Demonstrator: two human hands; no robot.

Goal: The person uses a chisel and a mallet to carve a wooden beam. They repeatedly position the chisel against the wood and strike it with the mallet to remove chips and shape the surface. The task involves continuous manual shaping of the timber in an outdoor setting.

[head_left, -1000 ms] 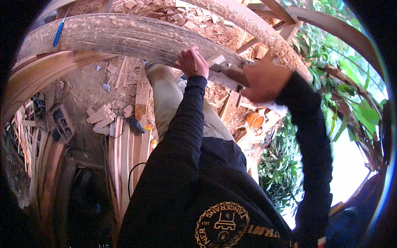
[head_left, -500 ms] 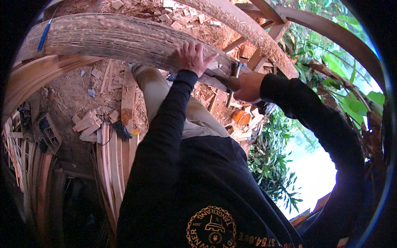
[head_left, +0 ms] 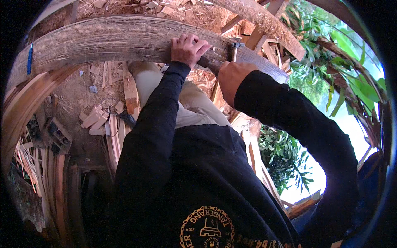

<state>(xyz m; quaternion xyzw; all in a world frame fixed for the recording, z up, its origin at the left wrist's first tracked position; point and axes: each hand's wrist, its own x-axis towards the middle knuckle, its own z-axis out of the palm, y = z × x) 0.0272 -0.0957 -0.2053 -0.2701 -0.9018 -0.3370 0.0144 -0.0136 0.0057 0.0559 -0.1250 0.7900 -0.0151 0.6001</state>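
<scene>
A long, weathered, curved wooden plank [head_left: 120, 39] crosses in front of me. My left hand [head_left: 188, 50] rests on it right of the middle, fingers bent and drawn together against the wood. Close beside it, my right hand [head_left: 235, 80] is closed round a brown wooden-handled tool [head_left: 211, 65]. The tool's narrow dark end points toward my left hand; its working part is hidden. Just beyond my right hand, a light stick with a dark bluish top [head_left: 235, 45] lies across the plank. A thin blue-handled tool [head_left: 29, 60] is on the plank's far left end.
My legs [head_left: 151, 82] are under the plank. Wood offcuts [head_left: 96, 118] and shavings litter the ground. Curved boards [head_left: 45, 89] stand at the left, another beam [head_left: 264, 22] lies beyond the plank, and green plants [head_left: 281, 157] grow at the right.
My left hand's spread fingers have drawn together and bent. My right hand and its tool have moved left, closer to my left hand. The view has shifted slightly.
</scene>
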